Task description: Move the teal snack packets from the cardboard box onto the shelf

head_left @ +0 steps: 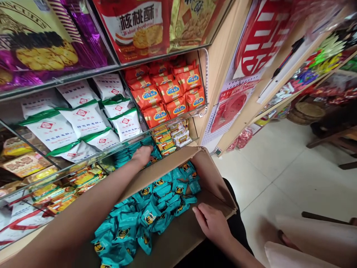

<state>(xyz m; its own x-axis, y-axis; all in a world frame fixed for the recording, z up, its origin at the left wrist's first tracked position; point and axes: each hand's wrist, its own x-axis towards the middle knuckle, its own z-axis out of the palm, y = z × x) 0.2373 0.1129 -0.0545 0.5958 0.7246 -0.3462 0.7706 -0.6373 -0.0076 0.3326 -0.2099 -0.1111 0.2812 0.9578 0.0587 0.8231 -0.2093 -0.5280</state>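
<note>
My left hand (pixel 143 155) reaches over the box's far side into a lower shelf compartment of small teal snack packets (pixel 124 159). Its fingers bend down among them, fingertips hidden, so I cannot tell whether it grips one. An open cardboard box (pixel 223 193) stands in front of the shelf, tilted in my view, with many loose teal packets (pixel 149 216) heaped towards its far and left sides. Over the box's near edge is my right hand (pixel 213 223), fingers curled closed, beside the heap. What lies inside its fingers, if anything, is hidden.
Glass-fronted shelves hold red packets (pixel 171 93), white-and-green packets (pixel 83 119) and small yellow packets (pixel 164 140). A wooden shelf side panel (pixel 214 70) rises beyond the box. Tiled floor (pixel 279 175) lies to the right, with a wooden stool (pixel 340 141) and a pale draped thing (pixel 309 242).
</note>
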